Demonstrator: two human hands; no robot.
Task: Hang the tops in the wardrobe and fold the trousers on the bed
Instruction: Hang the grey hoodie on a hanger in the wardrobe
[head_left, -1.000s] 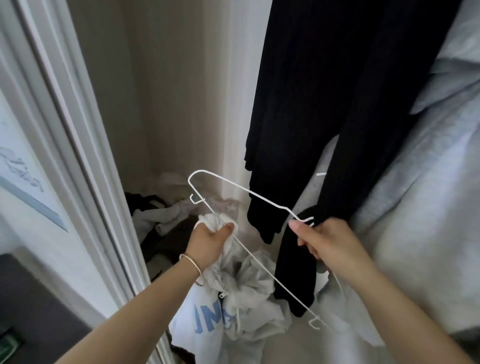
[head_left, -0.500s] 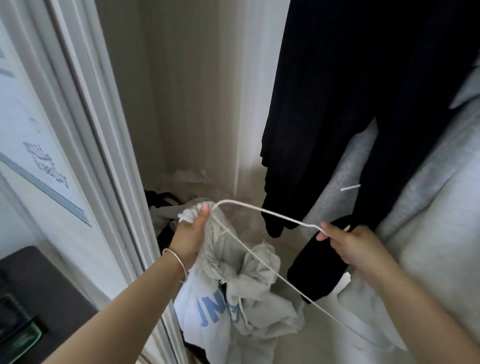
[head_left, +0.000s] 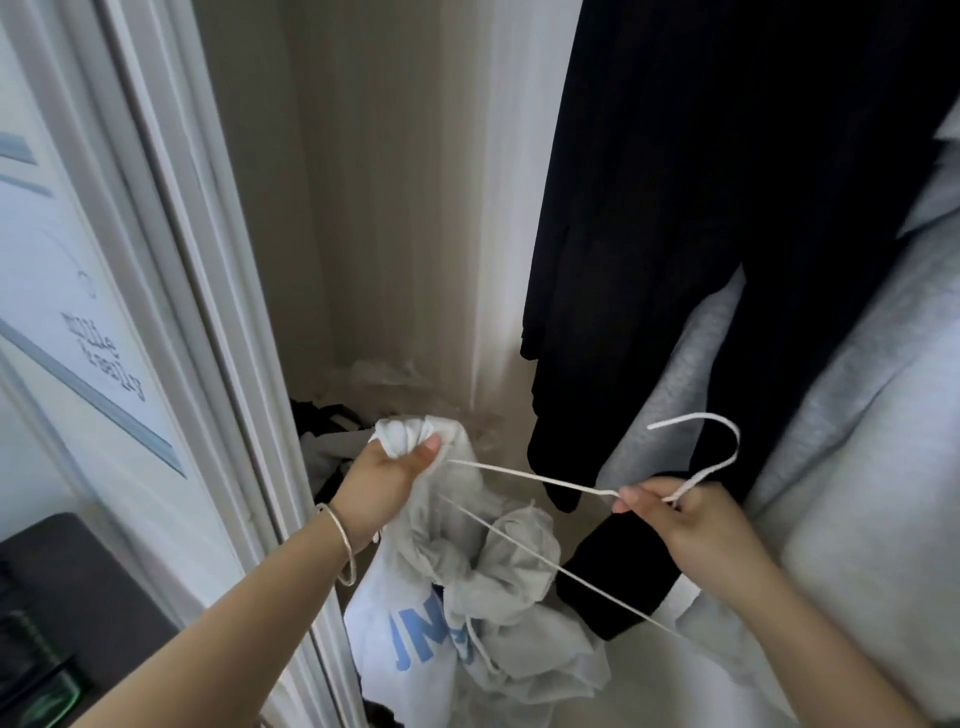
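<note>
The hanger (head_left: 524, 540) is swinging flatter since earlier; right hand (head_left: 680, 525) pinching its neck, left hand (head_left: 389, 478) bunching the white top (head_left: 467, 597), hanging still pending.

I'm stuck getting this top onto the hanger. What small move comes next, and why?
Probably slide the hanger further into the top. The left hand grips bunched fabric where one hanger end already meets the cloth, and the right hand holds the hanger below its hook, so it can push.
</note>
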